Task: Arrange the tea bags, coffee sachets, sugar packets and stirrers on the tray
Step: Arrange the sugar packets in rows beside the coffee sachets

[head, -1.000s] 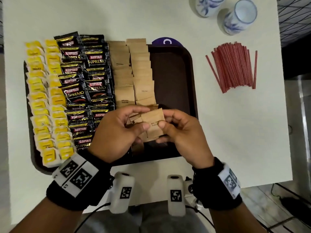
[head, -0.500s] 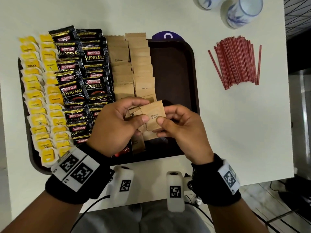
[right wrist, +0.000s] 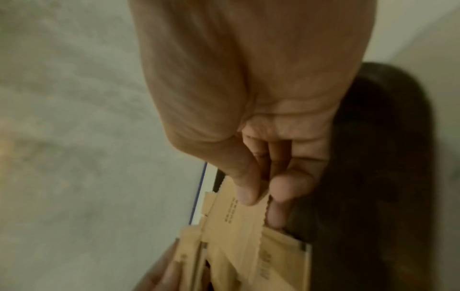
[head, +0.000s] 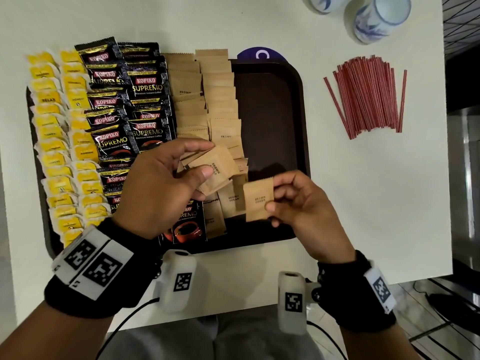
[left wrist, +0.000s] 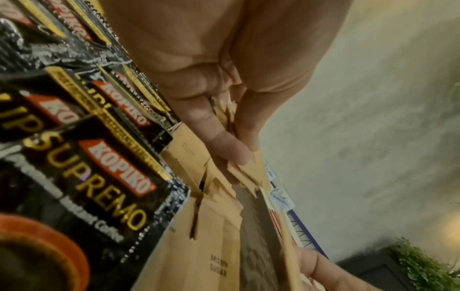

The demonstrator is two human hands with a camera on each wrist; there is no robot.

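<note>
A dark brown tray (head: 298, 105) holds columns of yellow tea bags (head: 52, 141), black Kopiko coffee sachets (head: 148, 89) and brown sugar packets (head: 223, 100). My left hand (head: 202, 162) grips a small stack of brown sugar packets (head: 215, 172) above the tray's near middle; the stack (left wrist: 244, 169) shows between thumb and fingers in the left wrist view. My right hand (head: 272, 196) pinches one sugar packet (head: 258, 198) by its right edge, also seen in the right wrist view (right wrist: 234, 218). Red stirrers (head: 368, 94) lie on the table right of the tray.
Two blue-and-white cups (head: 379, 16) stand at the table's far right corner. A purple disc (head: 262, 54) peeks out behind the tray. The tray's right third (head: 267, 120) is bare. The table edge runs along the right, with dark floor beyond.
My right hand has pulled one sugar packet off the stack and drawn it right and nearer to me. The left hand keeps the rest and has shifted slightly left.
</note>
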